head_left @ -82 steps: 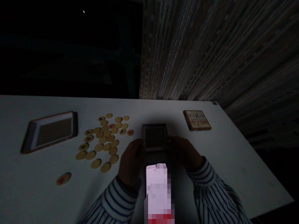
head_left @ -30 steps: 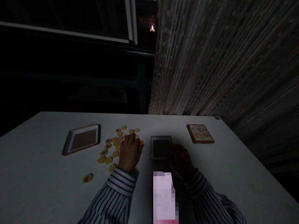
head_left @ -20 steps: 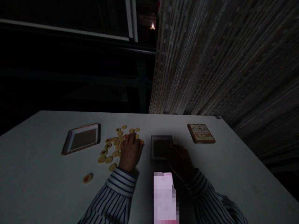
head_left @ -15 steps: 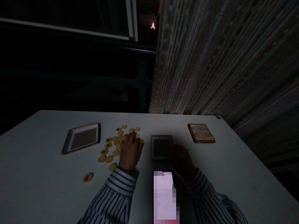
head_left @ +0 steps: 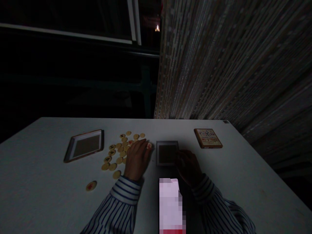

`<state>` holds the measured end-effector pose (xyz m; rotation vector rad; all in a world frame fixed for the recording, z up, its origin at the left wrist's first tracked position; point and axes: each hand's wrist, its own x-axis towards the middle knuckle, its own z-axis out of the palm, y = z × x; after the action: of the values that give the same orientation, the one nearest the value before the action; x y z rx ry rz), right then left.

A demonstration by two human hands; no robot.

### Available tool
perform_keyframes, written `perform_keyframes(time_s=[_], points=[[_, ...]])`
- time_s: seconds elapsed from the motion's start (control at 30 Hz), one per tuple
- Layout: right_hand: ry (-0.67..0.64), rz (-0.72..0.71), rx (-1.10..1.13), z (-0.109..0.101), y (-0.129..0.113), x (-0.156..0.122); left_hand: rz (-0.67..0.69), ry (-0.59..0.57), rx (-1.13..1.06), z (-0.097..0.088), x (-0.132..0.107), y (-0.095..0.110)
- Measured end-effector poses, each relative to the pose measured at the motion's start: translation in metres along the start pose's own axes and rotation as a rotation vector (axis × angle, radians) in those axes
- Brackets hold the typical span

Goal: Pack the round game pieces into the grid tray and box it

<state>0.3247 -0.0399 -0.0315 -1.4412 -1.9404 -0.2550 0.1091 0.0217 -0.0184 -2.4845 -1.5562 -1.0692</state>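
Observation:
The room is dim. My left hand (head_left: pixel 136 159) rests on the right side of a heap of round tan game discs (head_left: pixel 116 152) with red or black marks. Its fingertips pinch one disc (head_left: pixel 149 146) marked in red beside a small dark square box (head_left: pixel 167 153). My right hand (head_left: pixel 188 166) lies in shadow at the box's right front corner, touching it; its fingers are too dark to make out. Both sleeves are striped.
An open tray with a pale rim (head_left: pixel 84 145) lies left of the discs. One stray disc (head_left: pixel 91 186) sits near the front left. A printed box lid (head_left: pixel 208 138) lies at the back right. A lit phone (head_left: pixel 172 204) glows below, over the white table (head_left: pixel 36 185).
Since 2.7 s ago my left hand left the dark box and went onto the discs. In the last half second its fingers slid a red-marked disc right, toward the box.

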Motion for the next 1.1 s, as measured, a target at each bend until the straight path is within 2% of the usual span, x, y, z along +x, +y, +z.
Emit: perform_keyframes(time_s=[0.53,0.87,1.1], points=[[0.049,0.04,0.049,-0.002,-0.001,0.0,0.064,-0.024,-0.071,-0.011,-0.001,0.04],[0.075,0.049,0.074,-0.004,-0.002,0.002,0.045,-0.107,-0.139,0.003,0.004,0.05],[0.071,0.084,0.126,-0.002,0.002,0.0,0.082,-0.149,-0.118,0.009,-0.005,0.05]])
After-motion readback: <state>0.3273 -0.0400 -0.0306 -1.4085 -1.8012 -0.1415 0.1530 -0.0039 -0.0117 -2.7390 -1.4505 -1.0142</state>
